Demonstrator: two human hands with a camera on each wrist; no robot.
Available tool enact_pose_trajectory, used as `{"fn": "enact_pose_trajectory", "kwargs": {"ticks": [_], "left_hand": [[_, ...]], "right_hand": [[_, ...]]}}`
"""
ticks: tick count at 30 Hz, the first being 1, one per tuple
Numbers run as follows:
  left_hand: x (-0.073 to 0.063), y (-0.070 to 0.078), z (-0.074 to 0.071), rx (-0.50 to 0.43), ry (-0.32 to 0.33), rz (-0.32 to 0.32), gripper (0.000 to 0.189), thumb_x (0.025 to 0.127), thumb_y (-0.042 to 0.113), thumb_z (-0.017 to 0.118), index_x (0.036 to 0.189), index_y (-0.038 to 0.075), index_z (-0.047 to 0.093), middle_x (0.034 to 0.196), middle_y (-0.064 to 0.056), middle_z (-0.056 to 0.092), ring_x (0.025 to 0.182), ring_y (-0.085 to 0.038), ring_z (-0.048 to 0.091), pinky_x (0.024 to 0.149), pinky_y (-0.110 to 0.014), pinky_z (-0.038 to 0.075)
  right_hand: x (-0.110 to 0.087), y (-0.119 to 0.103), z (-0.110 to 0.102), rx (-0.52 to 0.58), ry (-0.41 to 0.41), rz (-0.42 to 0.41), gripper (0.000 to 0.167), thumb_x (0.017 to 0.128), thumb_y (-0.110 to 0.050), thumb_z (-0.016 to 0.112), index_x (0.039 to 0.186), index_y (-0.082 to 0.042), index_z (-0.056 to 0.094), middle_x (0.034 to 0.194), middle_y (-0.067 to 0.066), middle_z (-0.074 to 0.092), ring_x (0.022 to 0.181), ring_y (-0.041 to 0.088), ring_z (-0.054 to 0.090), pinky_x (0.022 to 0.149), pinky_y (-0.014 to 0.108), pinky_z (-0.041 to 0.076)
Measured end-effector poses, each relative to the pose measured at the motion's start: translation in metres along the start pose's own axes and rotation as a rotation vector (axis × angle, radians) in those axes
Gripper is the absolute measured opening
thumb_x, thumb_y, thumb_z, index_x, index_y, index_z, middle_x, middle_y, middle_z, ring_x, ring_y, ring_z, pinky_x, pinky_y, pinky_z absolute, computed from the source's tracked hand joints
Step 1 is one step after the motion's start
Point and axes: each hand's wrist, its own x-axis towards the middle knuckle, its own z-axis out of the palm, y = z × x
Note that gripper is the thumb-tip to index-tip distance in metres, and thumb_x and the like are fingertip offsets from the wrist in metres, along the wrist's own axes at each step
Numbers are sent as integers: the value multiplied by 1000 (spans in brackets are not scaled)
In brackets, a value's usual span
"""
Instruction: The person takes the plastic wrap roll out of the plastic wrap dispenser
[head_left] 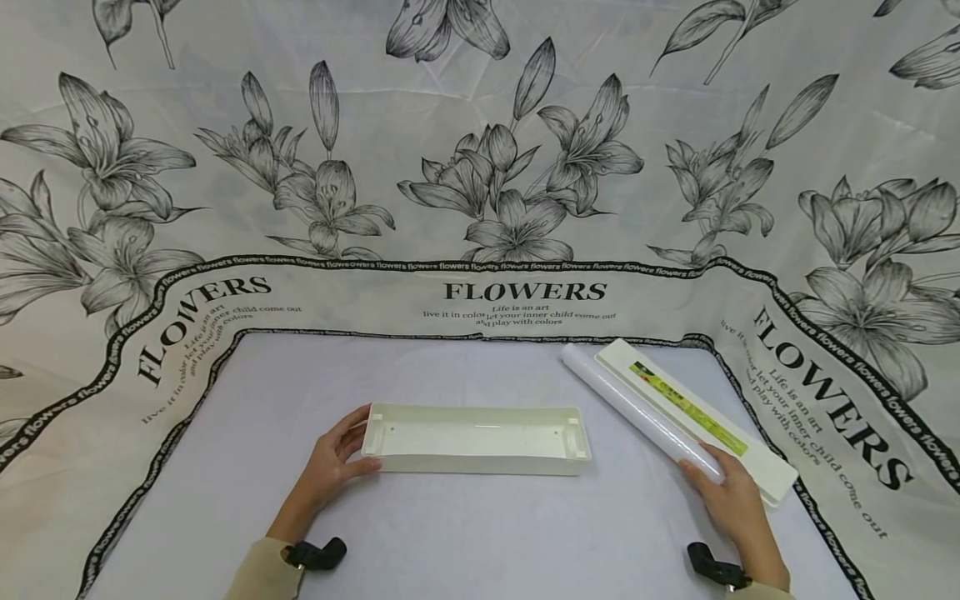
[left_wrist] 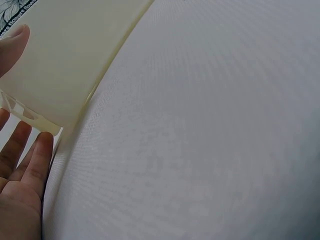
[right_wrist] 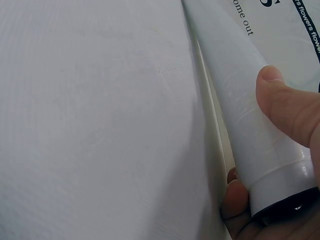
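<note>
A long, shallow cream plastic box (head_left: 480, 464), its top uncovered, lies across the middle of the table. My left hand (head_left: 333, 458) grips its left end, thumb on the near wall and fingers at the end wall. In the left wrist view the fingertips (left_wrist: 45, 140) meet the edge of the box (left_wrist: 65, 50). On the right, my right hand (head_left: 731, 492) holds the near end of a white roll of plastic wrap (head_left: 645, 412), which slants away to the back left. The right wrist view has the thumb across the roll (right_wrist: 235, 90) and fingers beneath its dark hollow end.
Beside the roll, a long cream lid (head_left: 768, 471) with a yellow-green label (head_left: 686, 406) lies slanted at the right. White cloth (head_left: 450, 533) covers the table, with a black "flowers" border and floral print around the back and sides.
</note>
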Motion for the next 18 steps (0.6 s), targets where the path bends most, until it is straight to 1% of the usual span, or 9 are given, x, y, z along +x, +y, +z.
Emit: {"fn": "enact_pose_trajectory", "kwargs": {"ticks": [5, 10, 14, 18], "left_hand": [[0, 1, 0, 5, 1, 0, 92, 79, -5, 83, 157, -5, 33, 158, -30, 37, 133, -13, 54, 105, -15, 48], [0, 1, 1, 13, 6, -1, 92, 79, -5, 83, 156, -5, 33, 158, -30, 38, 132, -8, 54, 105, -14, 48], [0, 1, 1, 16, 9, -5, 91, 79, -4, 83, 156, -5, 33, 158, -29, 38, 132, -5, 54, 105, -14, 48], [-1, 2, 1, 20, 11, -11, 91, 80, -4, 83, 156, -5, 34, 158, -29, 38, 131, -4, 54, 104, -14, 48]], "right_hand": [[-1, 3, 0, 1, 14, -26, 81, 101, -50, 61, 150, 10, 39, 154, 40, 34, 141, 62, 30, 112, 76, 28], [-1, 4, -1, -1, 28, -43, 80, 101, -48, 62, 149, 12, 40, 151, 42, 36, 139, 63, 32, 110, 77, 30], [-2, 3, -1, 5, 32, -33, 79, 101, -48, 62, 149, 11, 40, 151, 41, 36, 139, 62, 33, 110, 77, 30], [-2, 2, -2, 9, 30, -16, 80, 101, -49, 62, 149, 11, 40, 152, 41, 36, 139, 61, 33, 110, 76, 30]]}}
